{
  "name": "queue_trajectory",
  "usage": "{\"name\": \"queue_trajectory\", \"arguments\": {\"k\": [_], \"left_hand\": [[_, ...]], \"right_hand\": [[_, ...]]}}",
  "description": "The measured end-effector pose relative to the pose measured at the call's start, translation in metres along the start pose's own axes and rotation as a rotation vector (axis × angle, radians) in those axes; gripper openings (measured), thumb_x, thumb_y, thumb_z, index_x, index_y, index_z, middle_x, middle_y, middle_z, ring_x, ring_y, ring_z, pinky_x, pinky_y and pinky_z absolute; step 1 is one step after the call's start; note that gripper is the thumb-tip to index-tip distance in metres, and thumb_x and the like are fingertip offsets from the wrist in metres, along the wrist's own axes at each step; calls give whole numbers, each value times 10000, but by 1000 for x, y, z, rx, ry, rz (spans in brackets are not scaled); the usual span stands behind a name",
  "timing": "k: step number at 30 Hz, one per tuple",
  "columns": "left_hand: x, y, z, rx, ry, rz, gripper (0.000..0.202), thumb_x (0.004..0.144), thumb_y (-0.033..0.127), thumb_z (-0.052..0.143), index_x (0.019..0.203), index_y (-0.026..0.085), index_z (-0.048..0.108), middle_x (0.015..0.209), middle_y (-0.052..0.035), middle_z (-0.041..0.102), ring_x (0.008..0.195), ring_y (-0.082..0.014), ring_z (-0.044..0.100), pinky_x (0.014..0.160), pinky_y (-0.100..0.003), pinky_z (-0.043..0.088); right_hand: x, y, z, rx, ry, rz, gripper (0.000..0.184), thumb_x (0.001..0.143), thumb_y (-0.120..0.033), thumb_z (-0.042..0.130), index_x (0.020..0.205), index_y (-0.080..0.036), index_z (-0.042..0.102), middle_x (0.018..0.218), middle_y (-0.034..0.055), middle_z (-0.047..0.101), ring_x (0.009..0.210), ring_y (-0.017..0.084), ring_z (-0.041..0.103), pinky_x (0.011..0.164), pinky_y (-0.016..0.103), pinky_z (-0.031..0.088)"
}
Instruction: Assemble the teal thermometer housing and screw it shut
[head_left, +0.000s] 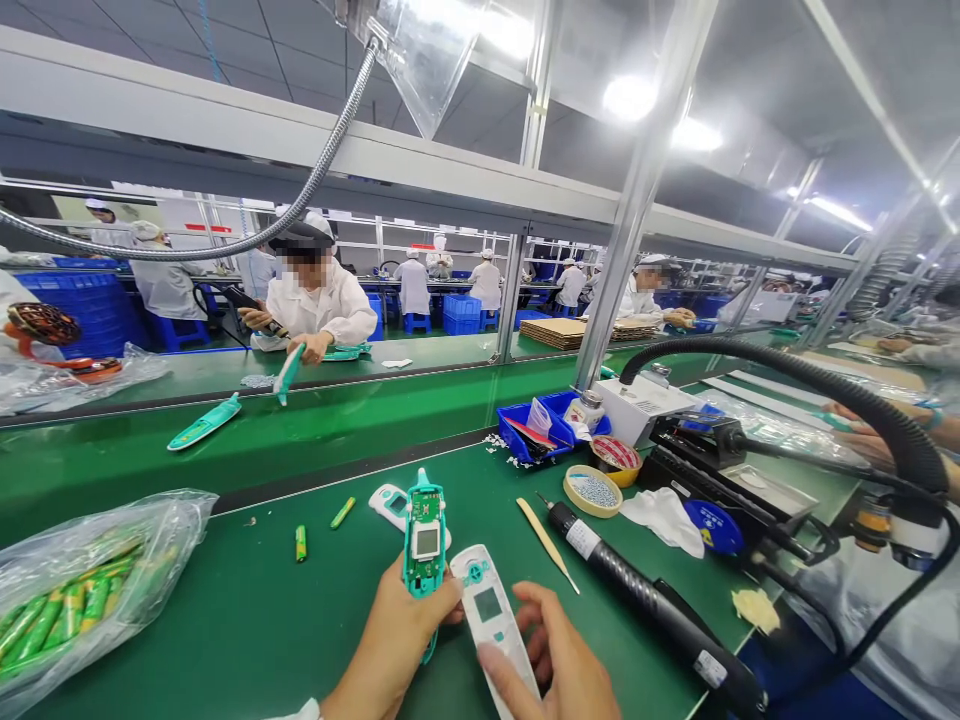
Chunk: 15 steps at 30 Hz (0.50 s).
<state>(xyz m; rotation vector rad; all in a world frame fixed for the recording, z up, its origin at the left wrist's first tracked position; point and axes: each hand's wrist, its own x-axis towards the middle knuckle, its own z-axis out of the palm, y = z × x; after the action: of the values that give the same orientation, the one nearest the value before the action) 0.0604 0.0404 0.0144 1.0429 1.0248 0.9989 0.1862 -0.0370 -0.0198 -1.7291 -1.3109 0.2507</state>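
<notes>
Clasping teal housing [425, 508]: left hand [403, 622], grip clamped on it; right hand [561, 658], grip pinching white cover [489, 606] alongside.

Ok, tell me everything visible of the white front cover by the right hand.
The white front cover looks like plastic: long, rounded at its top, with a round teal part, a dark rectangular window and a small teal part below. It slants, face up, top toward the left. The thumb of the right hand lies on its face; the left hand is at its left edge.
</notes>
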Motion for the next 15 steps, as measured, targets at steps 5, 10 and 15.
{"name": "queue_trajectory", "arguments": {"k": [5,10,15], "left_hand": [[-7,8,1,133,-27,61,293,563,351,711,691,141,551,605,-1,576,568,-135,502,567,-244,449],[-11,10,1,173,-55,118,291,594,369,692,712,141,556,636,-9,581,597,-139,482,595,-240,428],[-11,8,0,193,-59,139,294,619,370,669,758,132,568,691,-34,604,638,-159,497,635,-261,440]], "right_hand": [[24,-17,-16,12,49,-180,257,795,-366,511,980,-208,595,813,40,639,699,159,597,607,230,495],[28,-24,-12,-2,-11,-208,187,841,-324,464,889,-222,614,778,27,639,707,157,595,634,240,492],[25,-23,-10,14,26,-199,170,833,-319,481,870,-223,617,767,21,637,689,154,586,636,240,483]]}}
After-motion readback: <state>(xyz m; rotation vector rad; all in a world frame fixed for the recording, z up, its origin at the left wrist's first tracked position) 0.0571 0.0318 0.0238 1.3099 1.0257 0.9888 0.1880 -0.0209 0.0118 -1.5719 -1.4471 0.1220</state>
